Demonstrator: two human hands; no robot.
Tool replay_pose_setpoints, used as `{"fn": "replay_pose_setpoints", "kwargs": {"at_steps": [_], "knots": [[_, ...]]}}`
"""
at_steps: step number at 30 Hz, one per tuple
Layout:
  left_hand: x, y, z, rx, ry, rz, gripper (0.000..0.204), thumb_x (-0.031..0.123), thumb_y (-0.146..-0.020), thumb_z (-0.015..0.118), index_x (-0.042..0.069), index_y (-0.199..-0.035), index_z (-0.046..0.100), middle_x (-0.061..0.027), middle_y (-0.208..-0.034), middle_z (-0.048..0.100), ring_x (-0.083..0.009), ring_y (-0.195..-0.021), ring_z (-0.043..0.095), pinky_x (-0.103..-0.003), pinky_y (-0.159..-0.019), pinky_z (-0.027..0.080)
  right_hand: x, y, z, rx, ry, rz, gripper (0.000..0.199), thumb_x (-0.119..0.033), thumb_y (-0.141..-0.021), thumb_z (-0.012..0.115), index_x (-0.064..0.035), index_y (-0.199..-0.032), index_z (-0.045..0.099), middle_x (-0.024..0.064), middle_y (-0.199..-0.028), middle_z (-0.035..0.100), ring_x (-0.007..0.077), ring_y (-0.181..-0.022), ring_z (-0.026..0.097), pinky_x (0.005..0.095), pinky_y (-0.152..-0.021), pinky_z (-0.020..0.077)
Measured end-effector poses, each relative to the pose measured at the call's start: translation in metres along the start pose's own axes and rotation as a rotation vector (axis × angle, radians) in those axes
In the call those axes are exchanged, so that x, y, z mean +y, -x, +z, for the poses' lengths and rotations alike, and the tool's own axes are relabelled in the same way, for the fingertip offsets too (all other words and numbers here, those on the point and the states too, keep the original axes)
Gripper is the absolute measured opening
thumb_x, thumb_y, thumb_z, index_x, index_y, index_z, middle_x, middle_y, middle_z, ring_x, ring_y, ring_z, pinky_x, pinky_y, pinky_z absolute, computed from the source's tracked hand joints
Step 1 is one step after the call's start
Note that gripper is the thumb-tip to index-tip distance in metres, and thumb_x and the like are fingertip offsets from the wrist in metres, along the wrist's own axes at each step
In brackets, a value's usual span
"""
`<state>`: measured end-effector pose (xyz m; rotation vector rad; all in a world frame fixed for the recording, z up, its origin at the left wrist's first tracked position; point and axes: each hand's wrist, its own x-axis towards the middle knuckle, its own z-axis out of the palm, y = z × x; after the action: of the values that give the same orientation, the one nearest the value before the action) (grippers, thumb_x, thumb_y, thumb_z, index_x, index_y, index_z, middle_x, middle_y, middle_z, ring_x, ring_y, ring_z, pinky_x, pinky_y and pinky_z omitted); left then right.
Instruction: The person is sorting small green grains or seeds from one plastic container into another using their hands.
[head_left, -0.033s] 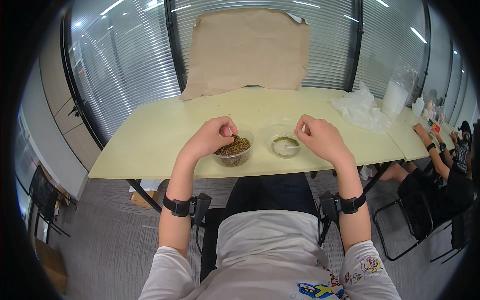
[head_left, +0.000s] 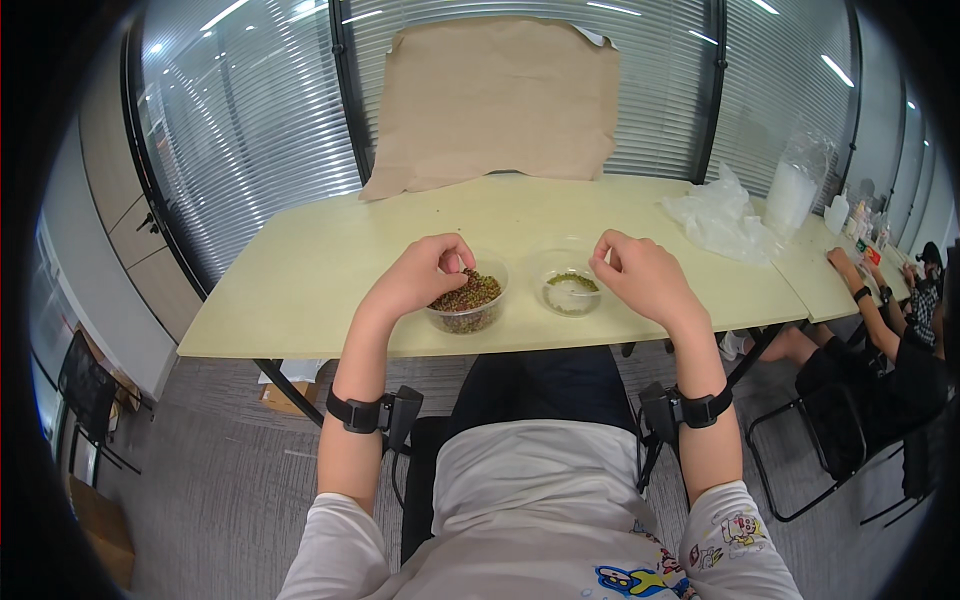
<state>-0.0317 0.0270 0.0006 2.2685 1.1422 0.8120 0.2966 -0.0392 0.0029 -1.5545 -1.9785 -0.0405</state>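
A clear round plastic bowl (head_left: 466, 322) near the table's front edge holds a heap of small mixed beans (head_left: 476, 293), green and dark red. My left hand (head_left: 422, 272) reaches over its left side, thumb and fingers curled together at the beans; whatever lies between the fingertips is too small to make out. To the right stands a second clear bowl (head_left: 541, 262) with a thin layer of small green beans (head_left: 573, 281) on its bottom. Over that bowl's right rim is my right hand (head_left: 640, 272), its thumb and forefinger pinched; anything held there is hidden.
Both bowls stand on a pale yellow table (head_left: 330, 250). Brown paper (head_left: 500, 100) is propped upright at the back. On the right are a crumpled clear plastic bag (head_left: 722, 215), a wrapped stack of white cups (head_left: 792, 195) and several bottles (head_left: 858, 215). Other people sit beyond, a hand (head_left: 845, 266) on their table.
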Motion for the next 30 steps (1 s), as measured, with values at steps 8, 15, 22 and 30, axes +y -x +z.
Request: {"fn": "replay_pose_setpoints", "kwargs": {"at_steps": [8,15,22,30], "knots": [[0.0,0.0,0.002,0.015,-0.004,0.009,0.01,0.002,-0.092,0.071,0.002,-0.102,0.072,-0.0019,-0.087,0.065,-0.0144,-0.09,0.062,-0.032,-0.084,0.053,0.009,-0.001,0.001,0.004,-0.014,-0.002,0.019,-0.025,-0.099,0.067,-0.0065,-0.101,0.071,0.0113,-0.071,0.069,0.0293,-0.066,0.067,0.0433,-0.064,0.0499],[-0.002,-0.001,0.003,-0.01,0.008,0.032,0.01,-0.001,-0.094,0.069,0.0,-0.103,0.073,-0.0051,-0.092,0.071,-0.0162,-0.093,0.066,-0.032,-0.088,0.056,0.005,-0.001,-0.004,-0.022,-0.004,0.021,0.014,-0.021,-0.096,0.068,-0.0072,-0.1,0.07,0.0094,-0.07,0.068,0.0274,-0.065,0.066,0.0423,-0.063,0.0489],[-0.003,-0.004,0.007,-0.033,0.002,0.055,0.014,-0.006,-0.091,0.068,0.0,-0.103,0.073,-0.0051,-0.093,0.072,-0.0164,-0.093,0.066,-0.032,-0.088,0.056,0.005,-0.001,-0.004,-0.032,-0.028,0.017,0.013,-0.017,-0.093,0.068,-0.0073,-0.102,0.067,0.0086,-0.072,0.068,0.0275,-0.068,0.067,0.0427,-0.065,0.0491],[-0.001,-0.001,0.008,-0.047,-0.013,0.031,0.019,-0.009,-0.086,0.07,0.001,-0.102,0.073,-0.004,-0.091,0.071,-0.0152,-0.091,0.065,-0.031,-0.086,0.055,-0.004,0.001,-0.009,-0.093,-0.001,0.044,0.015,-0.019,-0.094,0.068,-0.0102,-0.106,0.067,0.0105,-0.083,0.076,0.0331,-0.082,0.074,0.0456,-0.076,0.0564]]}}
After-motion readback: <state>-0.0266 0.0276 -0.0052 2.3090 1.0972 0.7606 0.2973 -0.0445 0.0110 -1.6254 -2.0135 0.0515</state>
